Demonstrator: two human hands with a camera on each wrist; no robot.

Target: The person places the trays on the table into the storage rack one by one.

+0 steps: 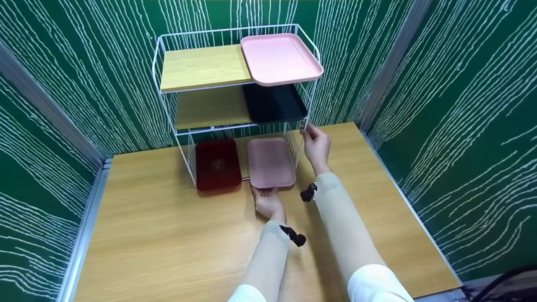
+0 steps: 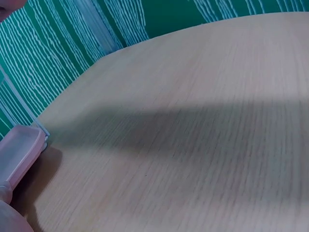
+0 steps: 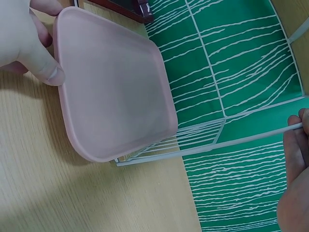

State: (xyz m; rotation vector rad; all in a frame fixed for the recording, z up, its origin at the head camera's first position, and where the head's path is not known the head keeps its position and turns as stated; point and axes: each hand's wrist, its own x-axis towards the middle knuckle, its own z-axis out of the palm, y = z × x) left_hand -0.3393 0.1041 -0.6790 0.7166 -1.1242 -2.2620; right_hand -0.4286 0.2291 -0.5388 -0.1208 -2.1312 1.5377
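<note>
My left hand (image 1: 268, 204) grips the front edge of a pink tray (image 1: 272, 162) on the bottom level of a white wire rack (image 1: 228, 29). In the right wrist view its thumb lies on the rim of the pink tray (image 3: 113, 87), with the other fingers at the outer side and below. My right hand (image 1: 316, 146) pinches the rack's front right post, just under the middle shelf. That white post (image 3: 246, 140) runs between the fingers in the right wrist view. At the left wrist view's lower left corner, the tray (image 2: 21, 152) shows only partly.
Left of the held tray lies a dark red tray (image 1: 218, 165). The middle shelf carries a black tray (image 1: 275, 102) on its right side, and another pink tray (image 1: 282, 58) sits above it on the top shelf. The rack stands on a wooden table (image 1: 168, 235) between green patterned walls.
</note>
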